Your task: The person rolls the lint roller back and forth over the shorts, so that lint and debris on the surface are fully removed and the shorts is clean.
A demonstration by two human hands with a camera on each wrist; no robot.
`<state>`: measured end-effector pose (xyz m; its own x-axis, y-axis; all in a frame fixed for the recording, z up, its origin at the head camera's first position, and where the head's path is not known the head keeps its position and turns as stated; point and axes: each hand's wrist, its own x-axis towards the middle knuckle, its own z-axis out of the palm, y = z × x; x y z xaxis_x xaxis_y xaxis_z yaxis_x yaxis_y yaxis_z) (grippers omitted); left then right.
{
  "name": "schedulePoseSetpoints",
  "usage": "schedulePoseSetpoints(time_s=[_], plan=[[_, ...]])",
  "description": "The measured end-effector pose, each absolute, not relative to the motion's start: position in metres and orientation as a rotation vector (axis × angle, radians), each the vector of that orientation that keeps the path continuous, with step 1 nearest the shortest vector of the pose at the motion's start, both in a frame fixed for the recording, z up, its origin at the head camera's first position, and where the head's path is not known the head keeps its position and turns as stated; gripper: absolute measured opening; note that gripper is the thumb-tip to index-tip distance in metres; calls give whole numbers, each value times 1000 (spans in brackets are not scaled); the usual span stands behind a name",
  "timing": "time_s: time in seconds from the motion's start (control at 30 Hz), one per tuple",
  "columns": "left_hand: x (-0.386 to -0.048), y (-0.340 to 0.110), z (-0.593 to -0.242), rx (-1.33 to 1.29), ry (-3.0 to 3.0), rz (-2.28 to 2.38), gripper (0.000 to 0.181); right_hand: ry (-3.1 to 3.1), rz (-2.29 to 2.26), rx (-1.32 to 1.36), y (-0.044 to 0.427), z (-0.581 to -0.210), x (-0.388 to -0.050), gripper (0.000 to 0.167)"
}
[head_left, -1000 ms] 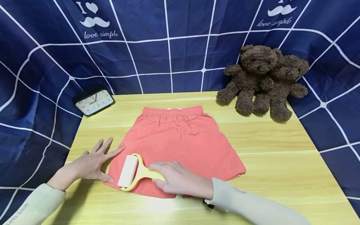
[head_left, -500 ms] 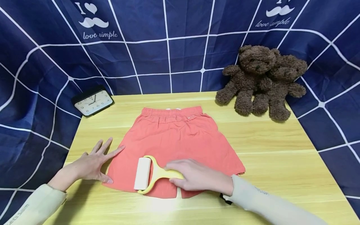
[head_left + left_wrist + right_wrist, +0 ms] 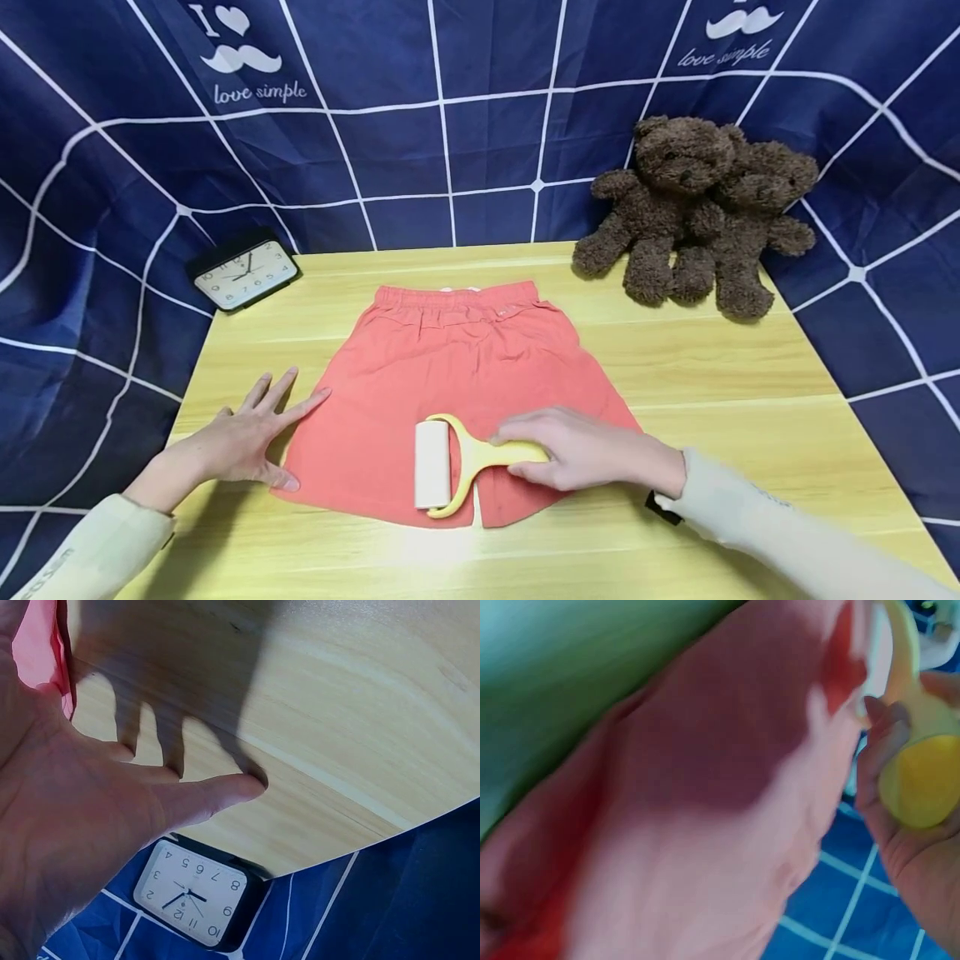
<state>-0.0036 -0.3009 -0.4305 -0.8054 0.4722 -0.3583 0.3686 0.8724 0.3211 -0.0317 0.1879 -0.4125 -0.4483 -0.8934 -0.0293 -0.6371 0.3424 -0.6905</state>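
Coral-pink shorts (image 3: 375, 400) lie flat on the wooden table, waistband away from me and leg openings toward me. My right hand (image 3: 573, 450) grips the yellow handle of a lint roller (image 3: 432, 465), whose white roll rests on the shorts just left of the gap between the legs. In the right wrist view the fingers curl round the yellow handle (image 3: 922, 780). My left hand (image 3: 238, 433) is spread at the shorts' left edge, with thumb and index fingertip touching the fabric and the other fingers over the table. The left wrist view shows those fingers (image 3: 217, 796) extended.
A black-framed alarm clock (image 3: 247, 273) stands at the table's back left corner. Two brown teddy bears (image 3: 690, 208) sit at the back right. Navy cloth (image 3: 405, 150) with white lines hangs behind and at both sides of the wooden table (image 3: 712, 375).
My right hand has moved to the right, drawing the lint roller across the shorts from the left leg toward the middle. The left hand has stayed in place.
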Motion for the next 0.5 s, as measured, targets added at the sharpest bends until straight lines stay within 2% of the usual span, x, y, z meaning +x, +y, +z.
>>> schedulePoseSetpoints(time_s=[0.5], plan=[[-3,-301,-429,606,2595,336,131,2251,-832,-1445,249,-406,-50,25]])
